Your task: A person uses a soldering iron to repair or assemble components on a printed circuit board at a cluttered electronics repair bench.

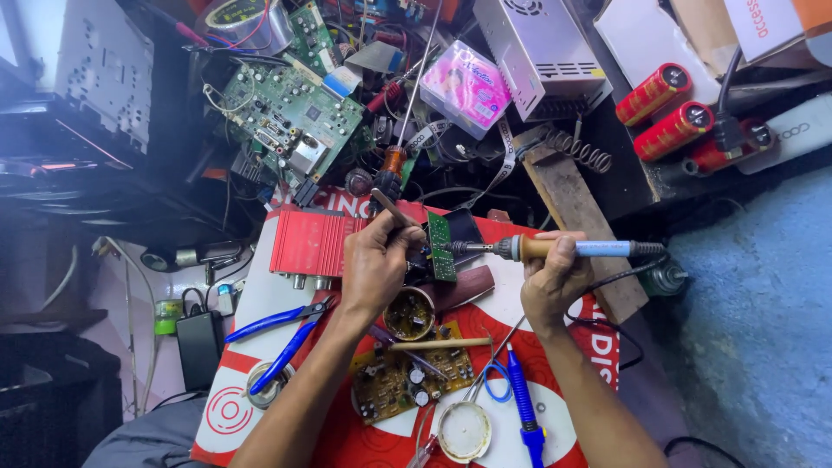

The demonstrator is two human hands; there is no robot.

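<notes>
Wooden-handled soldering iron [555,249] is clasped in the closed right hand [553,276], its tip laid against a small green circuit board [441,247]. That board is pinched upright by the curled left hand [374,263], along with what may be a thin stick [394,209], above a red metal case [308,242]. Blue pliers [279,334] and a round tin [410,314] are seen nearby.
</notes>
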